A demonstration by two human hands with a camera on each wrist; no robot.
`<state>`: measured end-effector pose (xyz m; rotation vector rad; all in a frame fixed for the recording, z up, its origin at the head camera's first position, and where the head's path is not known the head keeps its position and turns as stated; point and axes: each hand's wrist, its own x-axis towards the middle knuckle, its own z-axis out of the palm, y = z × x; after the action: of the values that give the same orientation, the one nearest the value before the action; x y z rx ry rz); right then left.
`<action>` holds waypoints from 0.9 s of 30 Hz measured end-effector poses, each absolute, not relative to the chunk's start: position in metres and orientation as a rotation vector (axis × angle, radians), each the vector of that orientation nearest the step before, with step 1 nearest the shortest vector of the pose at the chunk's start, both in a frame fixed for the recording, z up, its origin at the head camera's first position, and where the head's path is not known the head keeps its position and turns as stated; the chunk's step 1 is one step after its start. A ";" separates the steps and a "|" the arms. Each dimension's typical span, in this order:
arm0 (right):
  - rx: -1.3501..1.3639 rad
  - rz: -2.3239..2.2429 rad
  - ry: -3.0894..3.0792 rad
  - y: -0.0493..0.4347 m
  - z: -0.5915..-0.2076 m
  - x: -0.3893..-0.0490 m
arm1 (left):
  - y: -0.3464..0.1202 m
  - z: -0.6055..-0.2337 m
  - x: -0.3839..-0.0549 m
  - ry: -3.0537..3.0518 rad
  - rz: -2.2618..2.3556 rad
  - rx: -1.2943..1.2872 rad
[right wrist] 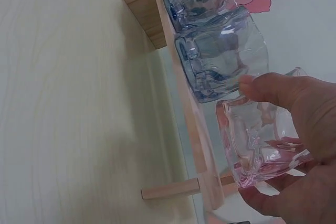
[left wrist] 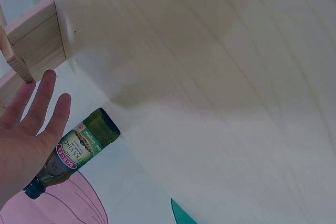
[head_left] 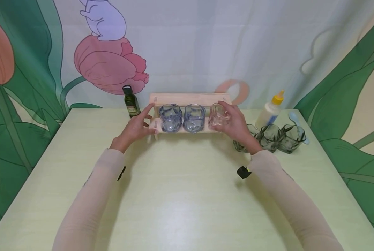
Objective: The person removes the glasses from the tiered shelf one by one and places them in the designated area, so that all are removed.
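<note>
A two-tier wooden rack (head_left: 190, 99) stands at the back of the table. Two blue-tinted glasses, one to the left (head_left: 170, 118) and one in the middle (head_left: 194, 118), sit side by side on its lower tier. With thumb and fingers my right hand (head_left: 236, 122) grips a pink-tinted glass (right wrist: 257, 140) at the tier's right end. In the right wrist view this glass is beside the middle blue one, close over the wooden board (right wrist: 197, 129). My left hand (head_left: 136, 126) touches the rack's left end, fingers spread and fairly straight, thumb at the lower tier's front.
Behind the left hand stands a green olive oil bottle (head_left: 131, 101). To the right are a white bottle with a yellow nozzle cap (head_left: 268, 113), several dark grey-green glasses (head_left: 291, 138), one partly behind the right wrist, and a light blue spoon (head_left: 295, 118). A printed curtain (head_left: 187, 45) hangs behind the table.
</note>
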<state>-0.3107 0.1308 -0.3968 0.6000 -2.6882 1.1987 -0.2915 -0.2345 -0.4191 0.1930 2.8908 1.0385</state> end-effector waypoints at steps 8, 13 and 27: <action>0.655 1.167 -2.680 0.140 -0.392 -0.300 | -0.237 -0.422 -0.294 2.889 1.046 0.208; 0.663 1.178 -2.687 0.147 -0.390 -0.289 | -0.236 -0.422 -0.294 2.894 1.044 0.217; 0.687 1.133 -2.695 0.163 -0.387 -0.257 | -0.236 -0.420 -0.291 2.903 1.043 0.232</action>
<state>-0.2571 0.1631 -0.3866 0.6870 -2.6954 1.1328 -0.2912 -0.2355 -0.4201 0.2322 2.9034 1.0425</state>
